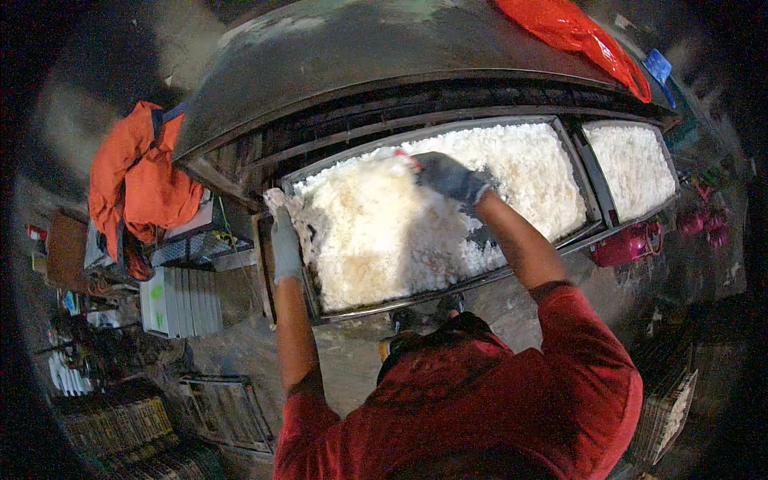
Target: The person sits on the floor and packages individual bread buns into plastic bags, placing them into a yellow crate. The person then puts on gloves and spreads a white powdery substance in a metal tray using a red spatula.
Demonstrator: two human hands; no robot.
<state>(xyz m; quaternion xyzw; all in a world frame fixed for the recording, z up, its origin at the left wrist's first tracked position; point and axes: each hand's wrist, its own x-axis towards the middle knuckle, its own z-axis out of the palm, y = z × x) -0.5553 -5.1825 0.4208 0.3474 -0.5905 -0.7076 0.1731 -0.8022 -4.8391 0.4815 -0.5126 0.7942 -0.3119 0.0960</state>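
A wide metal tray in front of me holds white, crumbly, flaky material, tinged yellowish in places. My right hand, in a dark grey glove, is over the tray's middle, its fingers closed round a small red-and-white object whose kind is blurred. At the tray's left end is my left hand, in a light grey glove. Its fingers are at a pale, mottled, cloth-like piece along the tray's edge; whether they grip it is unclear.
A second tray with similar white material adjoins on the right. Behind rises a dark curved metal cover with a red plastic sheet on it. Orange cloth hangs at left, above stacked pale panels. Pink bundles sit at right.
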